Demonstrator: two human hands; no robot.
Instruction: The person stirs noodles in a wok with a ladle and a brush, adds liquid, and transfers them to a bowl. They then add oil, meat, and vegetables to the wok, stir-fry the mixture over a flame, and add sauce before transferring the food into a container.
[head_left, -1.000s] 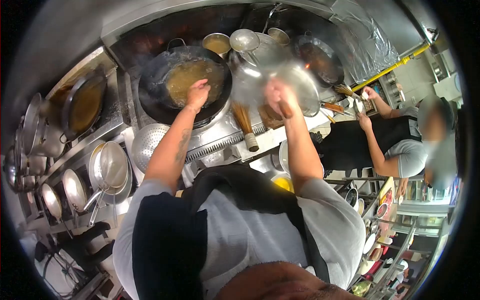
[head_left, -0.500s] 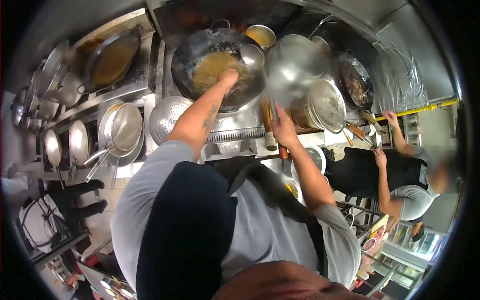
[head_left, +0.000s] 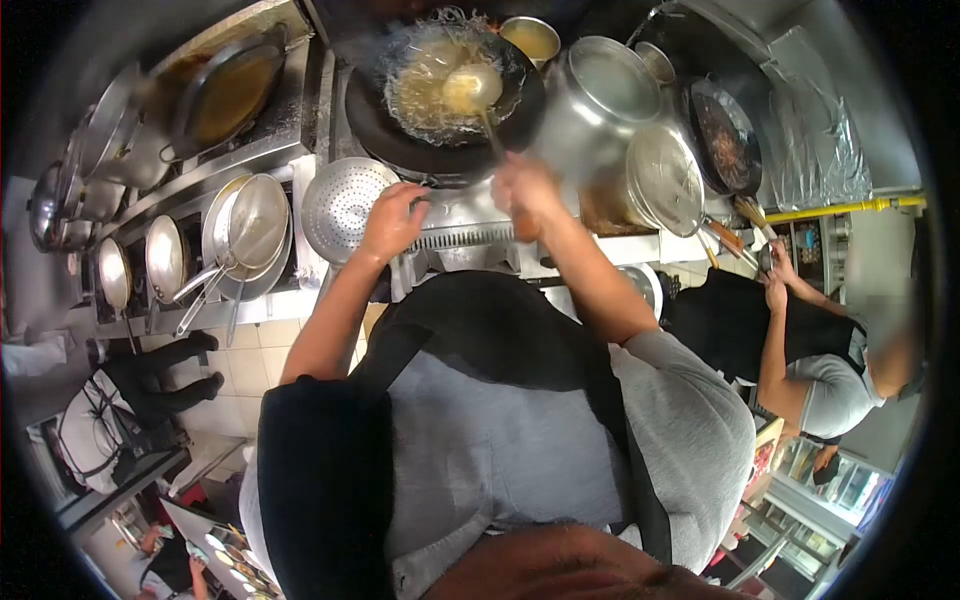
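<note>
A large black wok [head_left: 370, 130] sits on the range in front of me, with bubbling yellowish liquid [head_left: 420, 95] spread up its far side. My right hand [head_left: 528, 190], slightly blurred, is closed around the handle of a ladle [head_left: 488, 92] with a wooden end [head_left: 525, 228]. The ladle's bowl rests in the liquid and has pale yellow stuff in or under it. My left hand [head_left: 392, 222] hovers by the wok's near rim, beside a perforated strainer [head_left: 335, 200]. Its fingers are loosely bent and apart, with nothing seen in them.
A metal pot of yellow liquid [head_left: 533, 40] stands behind the wok. To the right are a mesh strainer [head_left: 665, 175] and a dark pan [head_left: 725, 140]. Sieves [head_left: 255, 225] and small pans [head_left: 165, 255] line the left. A co-worker [head_left: 830, 360] stands at right, holding a utensil.
My left hand has come out of the wok to its near rim. The ladle has swung from the right rim into the liquid, which now foams and spreads toward the far side.
</note>
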